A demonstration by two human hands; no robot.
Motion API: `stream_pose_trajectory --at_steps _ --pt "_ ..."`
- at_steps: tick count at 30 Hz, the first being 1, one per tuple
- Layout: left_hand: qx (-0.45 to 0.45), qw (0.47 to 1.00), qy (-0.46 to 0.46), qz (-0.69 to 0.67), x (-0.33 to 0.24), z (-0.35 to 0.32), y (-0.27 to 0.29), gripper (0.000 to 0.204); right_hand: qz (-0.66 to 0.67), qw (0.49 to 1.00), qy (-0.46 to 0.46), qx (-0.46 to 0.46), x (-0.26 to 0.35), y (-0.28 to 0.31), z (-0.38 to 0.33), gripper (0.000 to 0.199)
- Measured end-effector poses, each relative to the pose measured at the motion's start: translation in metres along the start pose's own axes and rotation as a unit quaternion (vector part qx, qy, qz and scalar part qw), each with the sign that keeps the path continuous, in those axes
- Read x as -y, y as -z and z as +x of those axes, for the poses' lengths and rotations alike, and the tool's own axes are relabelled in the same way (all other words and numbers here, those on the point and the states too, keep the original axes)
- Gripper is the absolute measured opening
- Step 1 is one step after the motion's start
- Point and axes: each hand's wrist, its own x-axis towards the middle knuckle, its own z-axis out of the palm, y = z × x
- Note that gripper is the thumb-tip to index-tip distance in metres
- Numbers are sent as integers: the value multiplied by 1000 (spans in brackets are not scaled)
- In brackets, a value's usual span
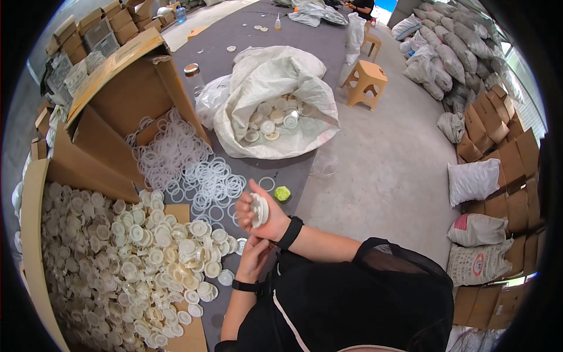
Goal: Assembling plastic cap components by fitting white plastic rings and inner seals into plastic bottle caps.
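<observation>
My right hand (267, 216) is raised over the table edge, palm turned inward, its fingers curled round a white round plastic cap (258, 209). Whether more than one cap lies in that hand, I cannot tell. Just below, my left hand (254, 258) has its fingertips pinched at the lower end of the black wrist strap (290, 233) on my right wrist. Clear sealing rings (214, 182) lie loose on the table beyond the hands. To the left, a big heap of whitish plastic caps (146, 252) spreads out of a carton and reaches close to my left hand.
An open cardboard box (117, 100) tips rings onto the grey table (234, 29). A white woven sack (281, 70) holds more caps. A green lump (282, 193) sits by the edge. Orange stools (365, 82), stacked sacks (451, 50) and cartons stand right; someone sits far back.
</observation>
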Motion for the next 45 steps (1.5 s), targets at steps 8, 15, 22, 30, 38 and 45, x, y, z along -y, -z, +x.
stream_pose_trajectory --at_steps 8,15,22,30,38,45 --pt "-38 998 -41 36 -15 -9 -5 46 -521 840 11 152 -46 -17 -26 28" --pt "24 996 -62 55 -21 -8 -10 46 -692 643 -91 316 -63 -31 -40 32" --pt "-30 995 -49 77 -28 -14 -16 44 -663 730 -67 153 -60 -22 -36 28" --pt "-150 893 -5 424 -44 -27 2 21 -326 882 187 -283 -4 56 -15 33" --pt "-56 984 -76 150 -67 -41 -9 50 -332 902 120 -247 -17 60 -12 20" --pt "120 936 -244 -222 -96 -44 -14 48 -319 929 47 -179 -21 60 -13 18"
